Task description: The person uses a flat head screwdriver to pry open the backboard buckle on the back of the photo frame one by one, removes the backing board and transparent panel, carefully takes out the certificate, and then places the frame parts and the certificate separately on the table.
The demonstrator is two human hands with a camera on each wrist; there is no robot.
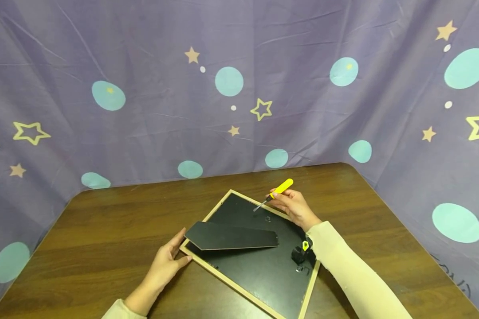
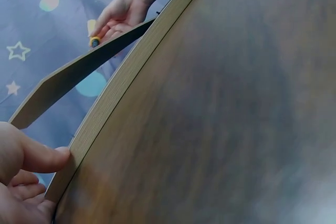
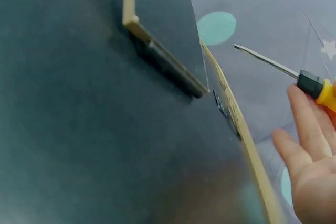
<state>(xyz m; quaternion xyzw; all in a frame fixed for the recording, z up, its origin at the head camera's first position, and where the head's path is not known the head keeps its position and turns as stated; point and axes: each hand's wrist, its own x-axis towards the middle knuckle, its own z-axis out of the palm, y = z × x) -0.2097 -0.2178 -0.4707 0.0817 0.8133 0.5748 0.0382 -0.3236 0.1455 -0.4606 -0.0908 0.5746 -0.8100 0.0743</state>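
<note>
A picture frame (image 1: 223,278) with a light wood rim lies on the table, black backing up. Its black stand leg (image 1: 235,237) is tilted up off the backing. At the frame's left corner my left hand (image 1: 163,266) grips the rim; in the left wrist view the thumb (image 2: 50,158) presses on the rim's side. My right hand (image 1: 295,208) holds a flat-tipped screwdriver (image 1: 282,187) by its yellow handle, over the far edge. The metal shaft (image 3: 268,61) points down and left, above the backing in the head view.
The brown wooden table (image 1: 115,230) has rounded far corners. Small metal hangers (image 1: 268,219) sit on the backing near the rim. A black wrist camera (image 1: 299,254) hangs by the right sleeve. A purple patterned curtain (image 1: 155,97) stands behind the table.
</note>
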